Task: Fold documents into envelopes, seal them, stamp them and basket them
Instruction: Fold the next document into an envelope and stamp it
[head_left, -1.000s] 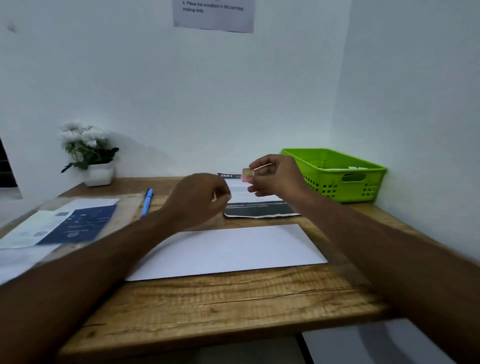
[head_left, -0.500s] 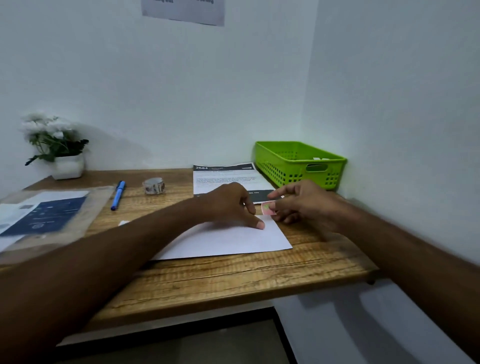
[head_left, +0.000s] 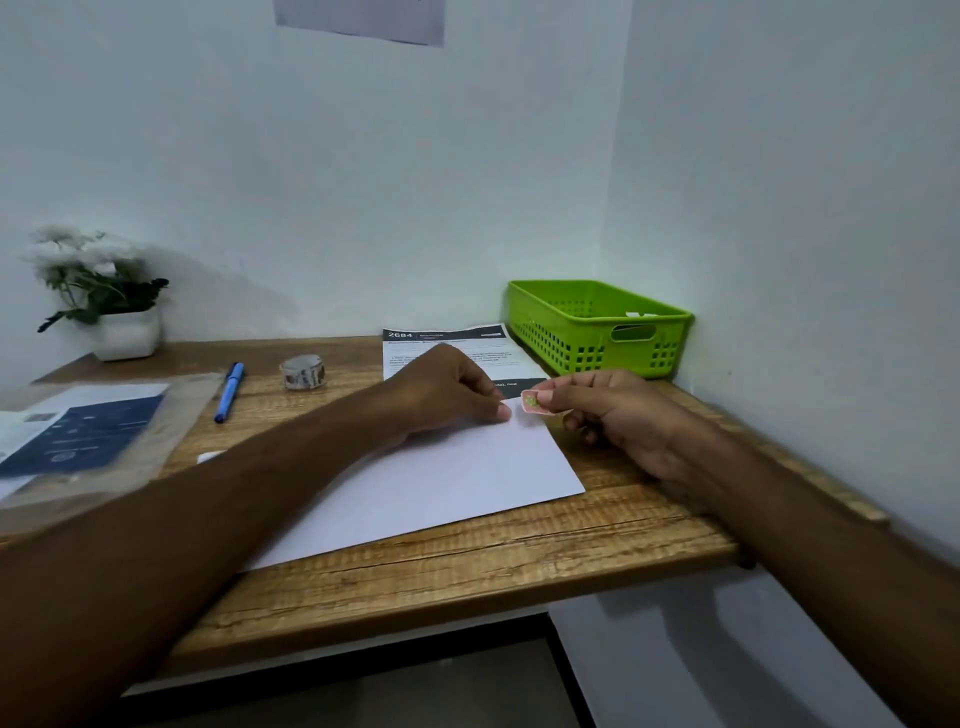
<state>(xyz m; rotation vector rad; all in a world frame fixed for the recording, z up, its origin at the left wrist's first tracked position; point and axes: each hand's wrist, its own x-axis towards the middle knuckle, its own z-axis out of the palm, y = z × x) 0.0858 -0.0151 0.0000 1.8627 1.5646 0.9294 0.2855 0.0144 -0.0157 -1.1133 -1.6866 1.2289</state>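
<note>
Right hand, centre right of the frame, pinches the small pink stamp, which has dropped from mid-air a second ago to the far right corner of the white envelope. Left hand lies curled, thumb pinning that corner; whether it holds anything I cannot tell. Stamping looks imminent. Beyond, right of centre, the green basket waits.

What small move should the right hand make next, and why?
Probably lower the stamp onto the far right corner of the envelope and press it: the right hand pinches it just at that corner, and the left hand rests on the envelope.
</note>
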